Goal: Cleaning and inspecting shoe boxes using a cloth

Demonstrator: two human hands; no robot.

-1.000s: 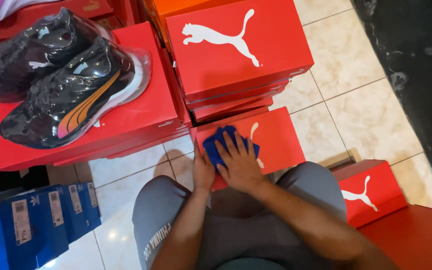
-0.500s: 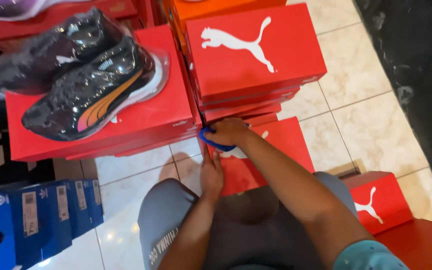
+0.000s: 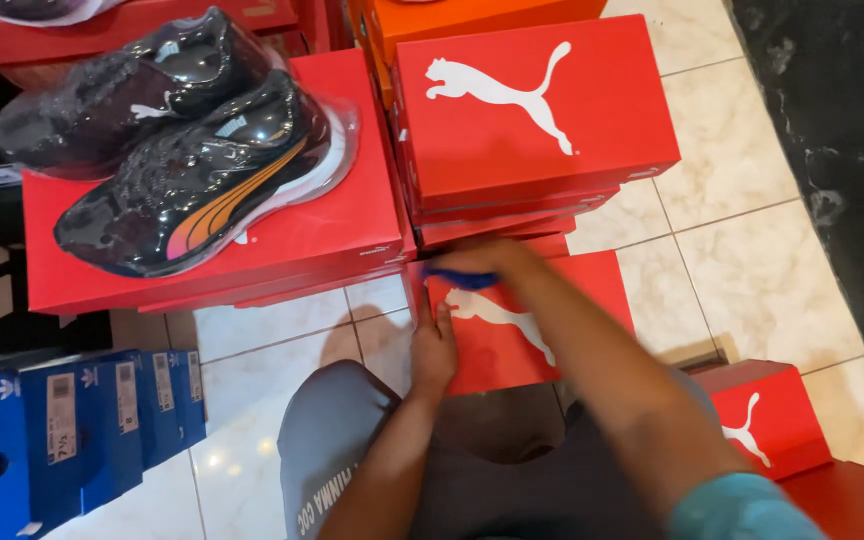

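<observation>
Right hand [image 3: 487,262] pinches blue cloth [image 3: 460,279] on far edge of red cardboard shoebox [image 3: 542,320]; left hand [image 3: 434,348], fingers flat, steadies near-left edge

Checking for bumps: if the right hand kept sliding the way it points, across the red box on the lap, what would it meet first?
Probably the stack of red cardboard shoe boxes directly beyond the right hand and its blue cloth; they look almost touching, though depth is unclear.
</observation>
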